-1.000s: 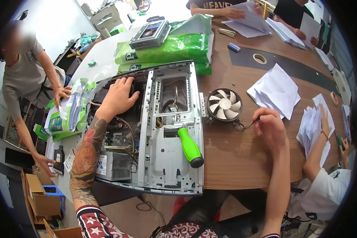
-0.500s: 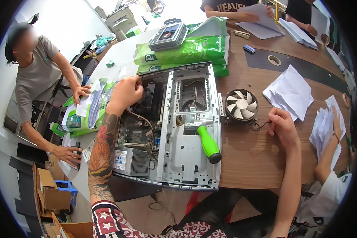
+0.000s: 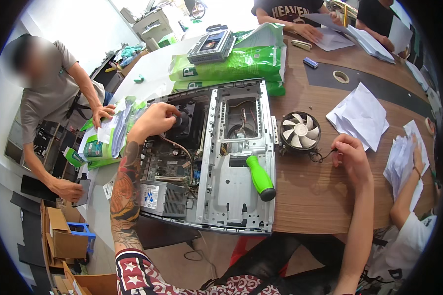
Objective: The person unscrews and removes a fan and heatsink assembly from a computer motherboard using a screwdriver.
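A hard pull could strain the thin cable (image 3: pixel 320 158), which the right hand (image 3: pixel 350 155) holds in a closed pinch, with the fan (image 3: pixel 300 131) left of this grip. The left hand (image 3: pixel 156 119), half curled, is lower beside the black part (image 3: pixel 183 124) than half a second ago; I cannot tell its hold.

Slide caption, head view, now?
Left hand over an open computer case, green screwdriver lying on it; right hand holding a fan cable.
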Action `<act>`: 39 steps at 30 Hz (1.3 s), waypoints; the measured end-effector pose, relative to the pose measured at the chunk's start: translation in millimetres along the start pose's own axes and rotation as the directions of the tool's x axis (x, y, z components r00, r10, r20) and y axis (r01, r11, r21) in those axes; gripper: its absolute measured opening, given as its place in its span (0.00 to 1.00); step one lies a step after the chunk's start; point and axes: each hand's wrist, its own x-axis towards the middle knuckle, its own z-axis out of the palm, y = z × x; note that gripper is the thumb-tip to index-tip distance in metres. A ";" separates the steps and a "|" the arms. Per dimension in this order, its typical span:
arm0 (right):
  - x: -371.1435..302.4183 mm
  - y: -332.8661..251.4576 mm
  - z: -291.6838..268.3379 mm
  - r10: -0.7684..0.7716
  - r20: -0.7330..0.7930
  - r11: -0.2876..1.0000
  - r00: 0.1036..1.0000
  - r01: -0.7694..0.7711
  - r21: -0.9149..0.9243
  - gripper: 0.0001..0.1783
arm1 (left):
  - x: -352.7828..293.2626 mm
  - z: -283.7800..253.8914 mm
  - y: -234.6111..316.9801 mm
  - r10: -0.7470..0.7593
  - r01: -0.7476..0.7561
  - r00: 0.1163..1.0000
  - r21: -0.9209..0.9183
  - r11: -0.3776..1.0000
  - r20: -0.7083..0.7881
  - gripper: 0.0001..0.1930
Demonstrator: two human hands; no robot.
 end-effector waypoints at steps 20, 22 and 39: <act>-3.6 -1.3 -4.0 -0.050 0.047 0.984 0.998 0.041 0.175 0.08 | 2.7 3.4 -5.9 0.041 -0.040 0.994 0.014 0.999 -0.105 0.13; -2.1 -0.5 -5.3 -0.042 0.073 0.987 0.996 0.030 0.155 0.06 | 1.4 1.4 -6.3 -0.034 0.043 0.994 0.092 0.995 -0.102 0.13; -1.6 -1.0 -2.2 -0.060 0.058 0.991 0.997 0.053 0.121 0.07 | 4.0 -8.0 4.2 0.151 -0.144 0.988 -0.249 0.958 0.011 0.13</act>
